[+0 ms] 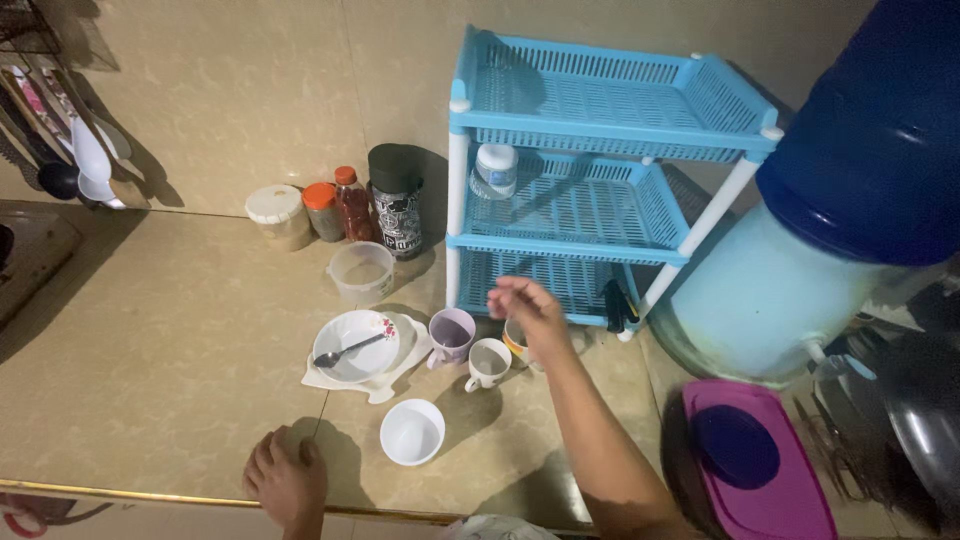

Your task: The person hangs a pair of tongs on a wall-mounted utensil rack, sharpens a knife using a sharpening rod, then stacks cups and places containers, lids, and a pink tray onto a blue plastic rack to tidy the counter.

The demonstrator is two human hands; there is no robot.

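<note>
Beige stone-look tile, glossy, across the surface point(170, 330) and up the wall behind. Head view, the only one:

Right hand point(528, 310) raised just above a small cup point(515, 342) with an orange band, mostly hidden under the palm; fingers loosely curled, blurred, so grip or no grip cannot be told. Cup standing at the foot of the blue plastic rack point(600, 160), beside a white mug point(488, 362) and a lilac mug point(451, 333), all three close together, upright.

Left hand point(287, 483) flat on the surface near its front edge, fingers spread, holding nothing.

Advice for the reach, as a judgement: come straight down on the small cup, pinch at the rim, lift clear before moving sideways, since the neighbouring mugs and the rack leg crowd it.

Materials and shapes: round white bowl point(412, 432), smooth, apparently empty, alone nearer the front edge. White floral bowl point(358, 345) on a stack of white plates, metal spoon point(345, 351) resting in it. Translucent plastic tub point(362, 270). Lidded jars point(300, 213) and a black cylindrical flask point(396, 200) against the wall. Rack of slotted lattice trays on white posts. Large dark-blue water bottle point(880, 140) inverted on a pale-blue dispenser. Purple lid point(755, 455) at lower right.
</note>
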